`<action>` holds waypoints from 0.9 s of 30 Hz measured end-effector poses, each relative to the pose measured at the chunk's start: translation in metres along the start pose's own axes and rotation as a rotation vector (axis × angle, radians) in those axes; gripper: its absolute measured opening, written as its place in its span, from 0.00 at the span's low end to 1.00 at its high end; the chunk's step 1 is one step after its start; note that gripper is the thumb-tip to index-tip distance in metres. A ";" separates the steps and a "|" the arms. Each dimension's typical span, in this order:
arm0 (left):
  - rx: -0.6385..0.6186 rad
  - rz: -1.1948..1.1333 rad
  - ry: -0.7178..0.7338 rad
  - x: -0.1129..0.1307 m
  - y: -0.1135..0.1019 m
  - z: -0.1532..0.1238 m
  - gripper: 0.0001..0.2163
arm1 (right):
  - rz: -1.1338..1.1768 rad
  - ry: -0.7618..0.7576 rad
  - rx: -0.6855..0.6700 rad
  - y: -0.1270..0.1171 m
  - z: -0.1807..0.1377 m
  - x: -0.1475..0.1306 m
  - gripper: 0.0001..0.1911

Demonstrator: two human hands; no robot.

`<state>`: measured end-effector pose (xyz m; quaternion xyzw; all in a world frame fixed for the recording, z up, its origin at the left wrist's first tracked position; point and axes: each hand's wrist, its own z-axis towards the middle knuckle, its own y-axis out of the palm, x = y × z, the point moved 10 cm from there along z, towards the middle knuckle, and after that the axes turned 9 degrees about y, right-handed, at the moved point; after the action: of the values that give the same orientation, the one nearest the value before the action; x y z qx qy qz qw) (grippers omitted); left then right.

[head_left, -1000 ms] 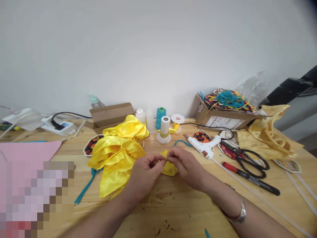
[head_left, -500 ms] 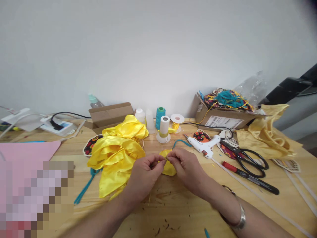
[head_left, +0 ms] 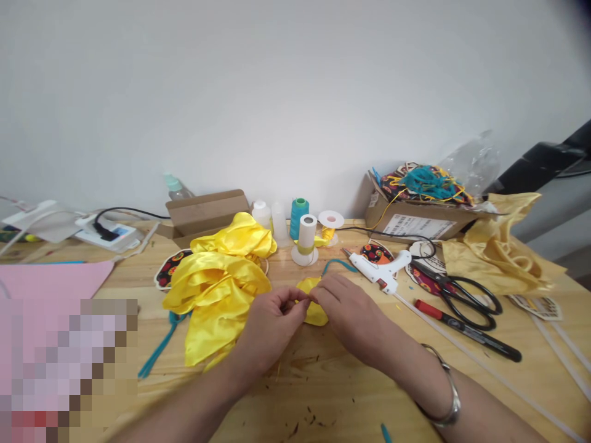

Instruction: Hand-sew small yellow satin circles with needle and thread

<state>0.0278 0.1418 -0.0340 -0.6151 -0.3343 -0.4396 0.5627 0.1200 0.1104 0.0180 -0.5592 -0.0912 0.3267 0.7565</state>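
In the middle of the table, a small piece of yellow satin fabric (head_left: 316,315) shows between and under my fingertips. My left hand (head_left: 277,317) is closed, with thumb and forefinger pinched at the fabric's left side. My right hand (head_left: 346,307) is closed as well, its bent fingers meeting the left fingertips and covering part of the piece. Exactly what lies between the fingertips is mostly hidden. A large crumpled heap of yellow satin (head_left: 221,283) lies just left of my left hand. Behind my right hand runs a teal ribbon (head_left: 339,264).
A white glue gun (head_left: 381,271), black-handled scissors (head_left: 466,301) and a black marker (head_left: 480,335) with a red cap lie to the right. Spools, including a teal thread cone (head_left: 299,220), stand behind. Cardboard boxes (head_left: 420,221) line the wall. Pink sheet (head_left: 60,283) at left.
My right hand has turned slightly, its knuckles rolling over so its back now hides the fingertips more. The left hand stays almost still.
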 end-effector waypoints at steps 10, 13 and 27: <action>-0.007 0.004 -0.025 -0.003 -0.001 -0.001 0.10 | -0.074 -0.038 -0.065 0.002 0.004 -0.003 0.10; -0.021 0.001 -0.020 -0.003 0.002 0.000 0.10 | 0.041 0.015 -0.133 0.008 0.003 0.006 0.12; -0.064 -0.202 -0.096 -0.008 0.005 -0.001 0.09 | 0.532 0.357 -0.196 0.016 0.012 0.037 0.09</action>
<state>0.0288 0.1413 -0.0429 -0.6165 -0.4069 -0.4743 0.4789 0.1360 0.1447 -0.0001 -0.6818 0.1612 0.3992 0.5915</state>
